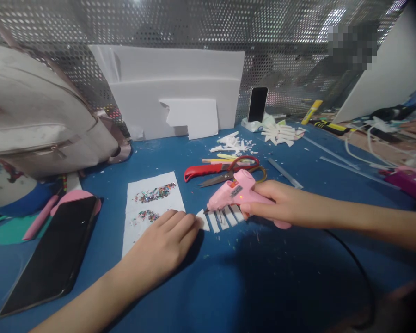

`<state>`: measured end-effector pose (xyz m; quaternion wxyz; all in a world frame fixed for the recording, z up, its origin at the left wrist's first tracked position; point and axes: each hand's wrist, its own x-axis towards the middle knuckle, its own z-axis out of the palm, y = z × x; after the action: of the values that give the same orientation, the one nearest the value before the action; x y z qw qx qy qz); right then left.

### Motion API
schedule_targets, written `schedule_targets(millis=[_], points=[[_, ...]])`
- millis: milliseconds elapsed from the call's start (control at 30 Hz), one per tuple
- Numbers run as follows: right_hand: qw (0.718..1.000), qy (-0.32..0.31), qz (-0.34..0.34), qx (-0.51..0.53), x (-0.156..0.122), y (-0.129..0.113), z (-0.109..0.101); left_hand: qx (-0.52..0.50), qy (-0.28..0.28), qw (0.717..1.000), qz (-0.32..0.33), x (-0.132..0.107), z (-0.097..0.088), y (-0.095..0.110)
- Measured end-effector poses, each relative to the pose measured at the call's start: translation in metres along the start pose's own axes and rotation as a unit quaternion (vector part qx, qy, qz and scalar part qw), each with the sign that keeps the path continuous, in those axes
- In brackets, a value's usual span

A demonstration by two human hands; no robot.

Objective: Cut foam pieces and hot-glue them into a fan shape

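Observation:
My right hand [273,203] is wrapped round a pink hot glue gun [230,196] with a small orange light on its side. Its nozzle points left and down, close to a white piece cut like a fish skeleton [222,219]. My left hand [175,236] pinches the left end of that white piece, with its fingertips partly hidden. Beside the left hand lies a white paper [131,231] bearing two piles of colourful glitter flakes [156,193].
A red-handled cutter [203,171] and scissors [217,180] lie behind the glue gun. White scraps [233,143], a propped phone [258,104] and white foam boards [180,69] stand farther back. At left are a large phone [52,254] and a backpack [45,115]. A cable [353,259] trails right.

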<state>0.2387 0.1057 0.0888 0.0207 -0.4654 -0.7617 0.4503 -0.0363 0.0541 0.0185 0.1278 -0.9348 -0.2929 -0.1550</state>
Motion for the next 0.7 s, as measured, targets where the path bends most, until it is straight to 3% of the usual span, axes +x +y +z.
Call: schedule_targets(millis=[233,400,567,700], points=[[1.0,-0.005,0.025,-0.007,-0.008,-0.006,-0.008,0.005,0.003,1.0,0.0,0.001,0.003,-0.001],[1.0,-0.009,-0.002,0.029,-0.006,0.0,-0.004,0.005,0.005,1.0,0.0,0.001,0.002,-0.001],[0.986,0.043,-0.039,0.156,-0.001,0.014,-0.01,0.006,-0.001,1.0,-0.002,-0.001,0.003,-0.001],[0.96,0.05,0.001,0.276,-0.007,0.026,-0.016,0.0,-0.006,1.0,0.0,-0.003,0.005,-0.002]])
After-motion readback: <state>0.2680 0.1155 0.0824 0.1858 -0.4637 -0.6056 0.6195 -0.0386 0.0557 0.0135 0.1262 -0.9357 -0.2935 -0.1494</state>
